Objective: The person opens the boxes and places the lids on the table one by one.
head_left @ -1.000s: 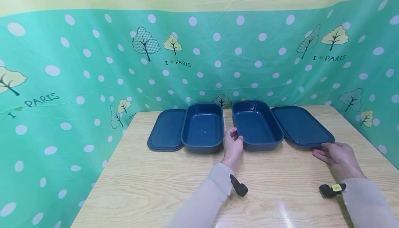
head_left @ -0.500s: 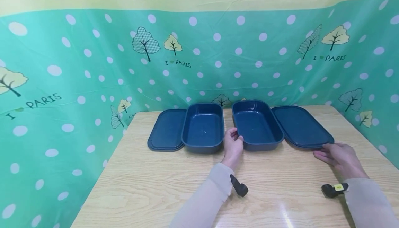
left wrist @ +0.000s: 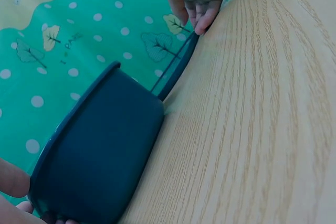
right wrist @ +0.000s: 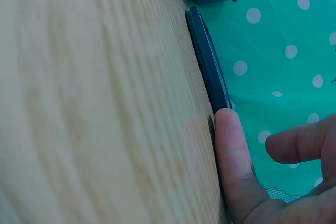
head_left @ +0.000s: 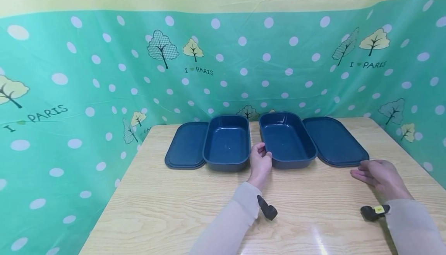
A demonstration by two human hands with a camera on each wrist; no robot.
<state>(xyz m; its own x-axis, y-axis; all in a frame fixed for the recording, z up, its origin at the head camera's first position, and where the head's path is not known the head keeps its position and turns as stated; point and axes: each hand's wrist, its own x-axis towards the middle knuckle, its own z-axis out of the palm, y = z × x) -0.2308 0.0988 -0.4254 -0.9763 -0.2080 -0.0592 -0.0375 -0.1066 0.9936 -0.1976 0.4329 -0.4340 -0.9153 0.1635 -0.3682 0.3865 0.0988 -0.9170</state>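
At the right of the table, a dark blue lid [head_left: 336, 142] lies beside a rectangular dark blue food container [head_left: 287, 140]. My right hand [head_left: 379, 175] is at the lid's near right corner. In the right wrist view one finger [right wrist: 231, 140] meets the lid's edge [right wrist: 210, 61], while another stands apart from it. My left hand [head_left: 260, 166] holds the near left corner of that open container, thumb and fingers against its outside; part of the grip is cut off in the left wrist view. A second open container [head_left: 228, 142] stands left of this hand.
Another dark blue lid [head_left: 186, 146] lies against the left container. A green dotted cloth [head_left: 223, 61] hangs behind the wooden table [head_left: 167, 212] and along its sides.
The right lid has shifted a little left, with its near right corner swung toward the container. My right hand's thumb has come off the lid's top. My left hand stays in place.
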